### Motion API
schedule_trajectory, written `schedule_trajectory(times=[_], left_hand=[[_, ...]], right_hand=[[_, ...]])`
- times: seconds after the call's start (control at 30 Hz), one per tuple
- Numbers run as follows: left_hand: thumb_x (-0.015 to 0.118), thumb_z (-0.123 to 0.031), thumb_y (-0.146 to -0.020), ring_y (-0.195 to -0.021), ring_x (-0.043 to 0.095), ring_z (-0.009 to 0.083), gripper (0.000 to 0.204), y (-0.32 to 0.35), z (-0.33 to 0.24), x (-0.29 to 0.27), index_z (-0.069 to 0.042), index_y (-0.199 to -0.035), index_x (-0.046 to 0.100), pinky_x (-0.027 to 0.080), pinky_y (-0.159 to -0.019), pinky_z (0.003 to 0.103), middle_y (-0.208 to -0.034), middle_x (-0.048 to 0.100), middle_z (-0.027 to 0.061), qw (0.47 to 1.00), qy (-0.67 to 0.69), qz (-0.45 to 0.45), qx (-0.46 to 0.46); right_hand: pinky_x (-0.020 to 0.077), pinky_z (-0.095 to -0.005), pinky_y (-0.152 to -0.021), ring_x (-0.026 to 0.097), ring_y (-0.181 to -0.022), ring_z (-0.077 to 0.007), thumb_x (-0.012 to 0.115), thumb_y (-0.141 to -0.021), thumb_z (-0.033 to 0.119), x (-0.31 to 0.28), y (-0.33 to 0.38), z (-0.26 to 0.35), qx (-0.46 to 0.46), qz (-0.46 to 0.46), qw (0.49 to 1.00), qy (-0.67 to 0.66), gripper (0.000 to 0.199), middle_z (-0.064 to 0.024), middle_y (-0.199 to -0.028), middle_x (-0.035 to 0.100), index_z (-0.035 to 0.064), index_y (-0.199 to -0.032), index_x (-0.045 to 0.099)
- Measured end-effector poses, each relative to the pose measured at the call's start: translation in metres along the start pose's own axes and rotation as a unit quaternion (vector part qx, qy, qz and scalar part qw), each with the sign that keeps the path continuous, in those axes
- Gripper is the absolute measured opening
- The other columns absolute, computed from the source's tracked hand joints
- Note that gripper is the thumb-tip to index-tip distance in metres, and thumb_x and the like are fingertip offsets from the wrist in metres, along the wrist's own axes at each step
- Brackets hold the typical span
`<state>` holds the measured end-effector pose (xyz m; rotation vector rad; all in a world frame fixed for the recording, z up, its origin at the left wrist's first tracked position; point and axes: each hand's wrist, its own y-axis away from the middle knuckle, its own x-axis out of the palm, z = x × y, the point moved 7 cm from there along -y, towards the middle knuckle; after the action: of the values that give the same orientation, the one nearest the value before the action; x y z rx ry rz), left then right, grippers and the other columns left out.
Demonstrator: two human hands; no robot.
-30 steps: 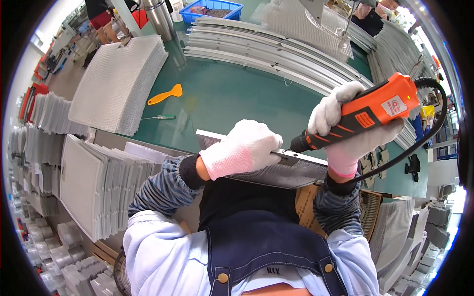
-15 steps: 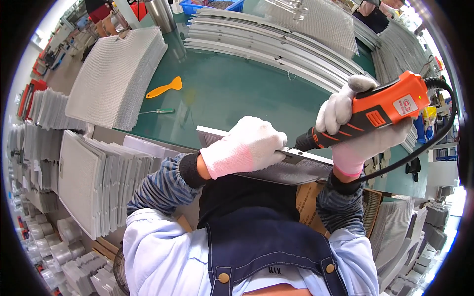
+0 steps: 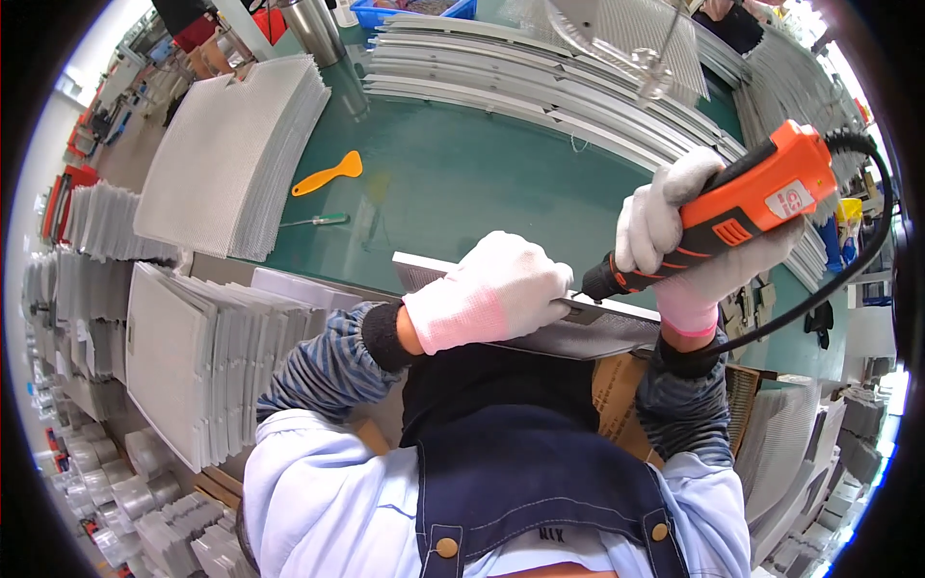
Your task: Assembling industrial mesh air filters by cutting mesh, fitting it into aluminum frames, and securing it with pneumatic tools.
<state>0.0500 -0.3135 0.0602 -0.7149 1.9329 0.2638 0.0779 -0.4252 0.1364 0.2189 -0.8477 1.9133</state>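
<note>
Left hand (image 3: pixel 491 289), white knit glove: mine, fingers curled and pressed down over the upper edge of the flat silver metal mesh panel (image 3: pixel 578 332), clamping it against my chest side of the green-topped workbench (image 3: pixel 462 183).

Right hand (image 3: pixel 674 241), white knit glove with pink cuff: wrapped tight round the orange and black corded power driver (image 3: pixel 742 207). Its black nose meets the panel's rim just beside my left fingertips.

Change noted: against the frame a second ago, the driver's rear end has swung higher and further right, so the tool stands steeper, while the tip holds the same spot on the rim. My left hand has not shifted. I judge the tool is being pressed home at one fixing point rather than moved along.

Panel location: across my front, at the near bench edge, under both hands.

Also on bench: yellow plastic scraper (image 3: pixel 328 173), small green-handled screwdriver (image 3: pixel 318 221), stack of white mesh sheets (image 3: pixel 231 154), rows of long grey metal strips (image 3: pixel 540 67).
</note>
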Motion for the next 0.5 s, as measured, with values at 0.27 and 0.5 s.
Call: schedule_trajectory(times=[0.27, 0.5], left_hand=[[0.067, -0.028, -0.079, -0.063, 0.065, 0.0305, 0.023, 0.002, -0.012, 0.001, -0.007, -0.074, 0.060, 0.051, -0.060, 0.040, -0.064, 0.063, 0.0127, 1.000, -0.024, 0.001, 0.020], [0.071, -0.029, -0.075, -0.070, 0.065, 0.0326, 0.037, 0.017, -0.006, -0.022, -0.006, -0.103, 0.062, 0.051, -0.064, 0.040, -0.076, 0.066, 0.0135, 0.998, 0.007, -0.066, 0.004]], right_hand=[[0.0407, -0.0330, -0.032, 0.042, -0.033, -0.0184, 0.025, -0.064, 0.097, 0.016, -0.002, -0.014, 0.094, 0.040, 0.994, -0.033, 0.110, -0.0055, -0.046, 0.040, -0.0075, -0.088, 0.051], [0.0426, -0.0346, -0.034, 0.050, -0.038, -0.0180, 0.046, -0.086, 0.070, -0.027, 0.062, 0.069, -0.168, 0.043, 0.965, -0.195, 0.080, -0.0085, -0.056, 0.054, -0.0034, -0.116, 0.055]])
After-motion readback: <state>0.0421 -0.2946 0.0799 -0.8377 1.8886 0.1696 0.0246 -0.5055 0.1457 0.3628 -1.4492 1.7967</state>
